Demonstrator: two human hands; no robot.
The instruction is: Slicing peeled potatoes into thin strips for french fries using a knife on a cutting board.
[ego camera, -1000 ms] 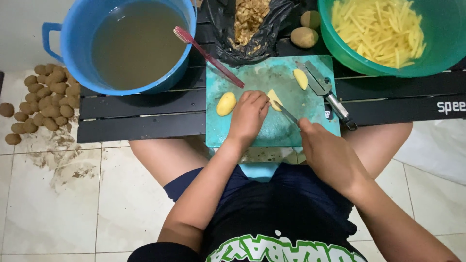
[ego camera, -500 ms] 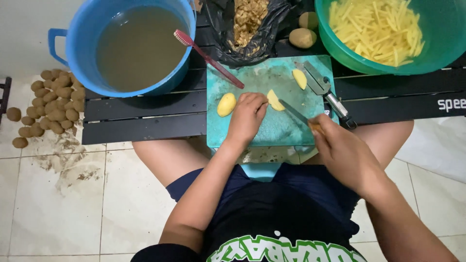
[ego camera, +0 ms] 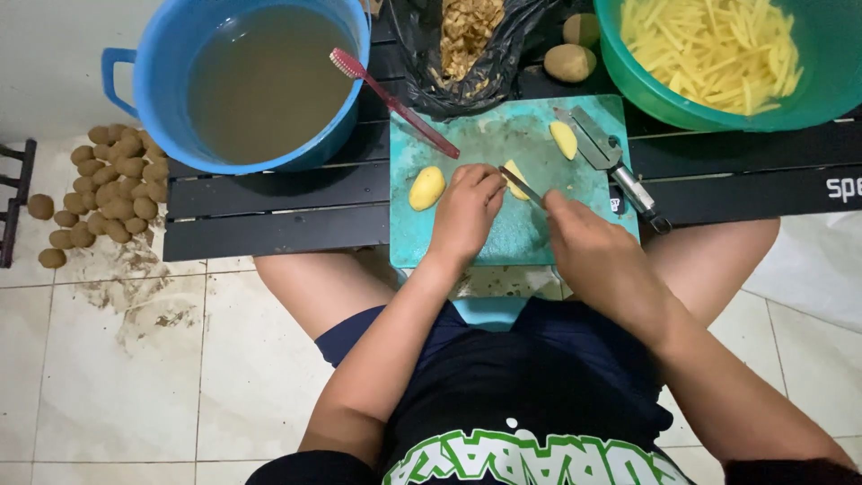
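My left hand (ego camera: pixel 464 214) presses down on a peeled potato piece (ego camera: pixel 514 179) on the teal cutting board (ego camera: pixel 503 144). My right hand (ego camera: pixel 588 251) grips a knife (ego camera: pixel 523 186) whose blade lies against that piece. Another peeled potato (ego camera: pixel 426 188) rests just left of my left hand, and a smaller peeled piece (ego camera: pixel 564 139) lies near the board's far right. A metal peeler (ego camera: pixel 615 166) lies along the board's right edge.
A blue bucket (ego camera: pixel 135 54) of murky water carries a red toothbrush (ego camera: pixel 391 101) on its rim. A black bag of peels (ego camera: pixel 462 40), two unpeeled potatoes (ego camera: pixel 569 62) and a green bowl (ego camera: pixel 835 81) of potato sticks stand behind. Several potatoes (ego camera: pixel 103 193) lie on the floor left.
My right hand drew back toward me with the knife, then came forward again, and the blade now lies on the potato piece. My left hand stayed on the piece.
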